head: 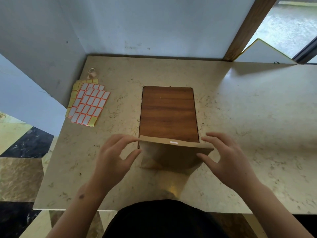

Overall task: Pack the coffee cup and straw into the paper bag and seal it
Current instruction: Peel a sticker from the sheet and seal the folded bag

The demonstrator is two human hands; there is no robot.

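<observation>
The brown kraft paper bag [169, 156] stands upright at the near middle of the beige marble-look worktop [240, 107], its top folded over and a small white sticker [174, 142] on the fold line. The left hand [114, 158] pinches the bag's left top corner between forefinger and thumb; the right hand [229, 159] has thumb and fingers on the right end of the fold, the other fingers loosely spread. Neither cup nor straw shows, so they are presumably inside, though that cannot be confirmed.

The step looks like finishing the seal. To do it well, keep both corners level and pulled lightly apart so the fold stays taut, then press along the crease and rub the sticker down firmly. Squeezing too hard could crush what is inside or tip the bag. More labels lie on the orange-bordered white sticker sheets [89, 104] at far left, should one not hold
</observation>
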